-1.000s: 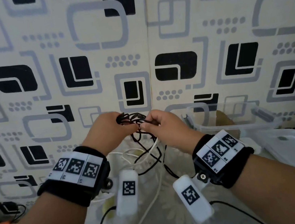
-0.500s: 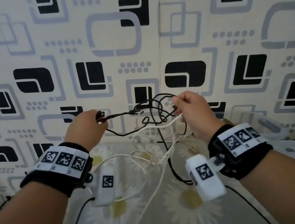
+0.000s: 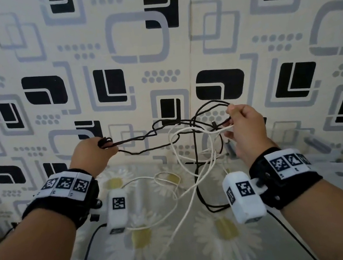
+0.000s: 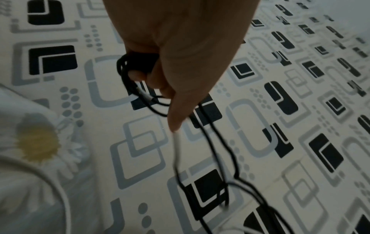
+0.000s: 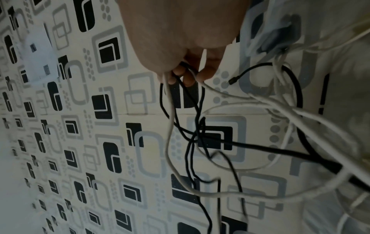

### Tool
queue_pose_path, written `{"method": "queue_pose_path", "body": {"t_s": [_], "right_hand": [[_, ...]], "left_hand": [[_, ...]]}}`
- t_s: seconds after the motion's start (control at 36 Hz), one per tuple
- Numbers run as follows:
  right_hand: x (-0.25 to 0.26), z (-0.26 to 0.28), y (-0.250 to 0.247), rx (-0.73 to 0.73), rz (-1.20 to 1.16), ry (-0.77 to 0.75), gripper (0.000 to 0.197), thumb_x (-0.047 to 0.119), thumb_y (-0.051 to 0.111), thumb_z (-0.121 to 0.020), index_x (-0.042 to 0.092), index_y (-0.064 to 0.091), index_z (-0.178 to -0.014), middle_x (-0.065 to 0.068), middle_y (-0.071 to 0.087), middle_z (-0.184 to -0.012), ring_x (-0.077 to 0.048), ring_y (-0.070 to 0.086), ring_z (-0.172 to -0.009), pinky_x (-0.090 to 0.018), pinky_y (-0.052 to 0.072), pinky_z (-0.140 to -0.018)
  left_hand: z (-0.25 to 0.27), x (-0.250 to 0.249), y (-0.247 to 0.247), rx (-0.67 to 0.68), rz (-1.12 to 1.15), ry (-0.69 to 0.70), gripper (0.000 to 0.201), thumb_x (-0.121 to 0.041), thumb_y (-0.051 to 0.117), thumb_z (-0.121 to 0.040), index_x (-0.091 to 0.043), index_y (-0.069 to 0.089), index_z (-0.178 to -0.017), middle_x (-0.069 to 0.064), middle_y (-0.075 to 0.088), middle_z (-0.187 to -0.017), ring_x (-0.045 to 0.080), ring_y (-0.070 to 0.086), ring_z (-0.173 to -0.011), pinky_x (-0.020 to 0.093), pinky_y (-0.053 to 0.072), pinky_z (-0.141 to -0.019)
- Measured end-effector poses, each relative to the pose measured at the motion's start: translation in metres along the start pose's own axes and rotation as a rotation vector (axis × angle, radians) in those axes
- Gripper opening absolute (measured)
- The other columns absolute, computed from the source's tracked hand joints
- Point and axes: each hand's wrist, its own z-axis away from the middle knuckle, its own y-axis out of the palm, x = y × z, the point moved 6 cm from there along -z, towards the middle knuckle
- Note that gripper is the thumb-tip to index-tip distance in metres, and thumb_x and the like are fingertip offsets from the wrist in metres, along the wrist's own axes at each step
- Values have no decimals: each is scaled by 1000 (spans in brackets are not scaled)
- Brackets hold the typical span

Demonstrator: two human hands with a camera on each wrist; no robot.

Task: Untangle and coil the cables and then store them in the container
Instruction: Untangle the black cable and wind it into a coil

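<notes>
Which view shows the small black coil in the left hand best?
Left wrist: the coil fills mid-frame, looped round the left hand's fingers. Head shows it only as a small dark bunch at the fist. Right wrist doesn't show it.

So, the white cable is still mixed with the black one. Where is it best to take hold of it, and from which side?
Probably take the white cable at its open loop hanging between the hands, left of the knot. Come from below with the left hand, since the right hand already pinches white and black cable strands together, and there the loop hangs clear.
</notes>
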Motion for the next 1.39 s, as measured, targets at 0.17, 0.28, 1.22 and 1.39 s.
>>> {"method": "queue_pose_path", "body": {"t_s": [0.17, 0.28, 1.22, 1.39], "right_hand": [[-1, 10, 10, 162, 132, -157, 16, 28, 60, -94, 27, 64, -79, 3, 51, -64, -14, 42, -57, -27, 38, -54], [-7, 20, 18, 228, 165, -192, 15, 26, 60, -95, 19, 63, -82, 3, 49, -68, -8, 41, -61, -14, 39, -57], [-27, 31, 61, 275, -70, 48, 26, 26, 39, -104, 19, 58, -88, 4, 39, -56, -8, 31, -47, -22, 27, -45], [-36, 13, 57, 209, 137, 196, 26, 23, 37, -102, 20, 60, -91, 2, 46, -67, -12, 38, -52, -25, 30, -45]], "left_hand": [[6, -6, 0, 240, 30, 42, 48, -56, 73, -74, -9, 61, -74, 5, 59, -64, 18, 54, -58, 27, 39, -59], [13, -15, -4, 315, 488, -42, 59, -72, 69, -63, -14, 61, -70, -2, 35, -55, 15, 32, -49, 31, 29, -57], [17, -105, -78, 68, 1404, -168, 38, -43, 52, -96, -20, 58, -66, -9, 19, -44, 11, 14, -40, 21, 28, -49], [10, -96, -91, -24, 1572, -155, 34, -41, 51, -97, -23, 55, -67, -8, 25, -42, 11, 14, -40, 20, 28, -45]]}}
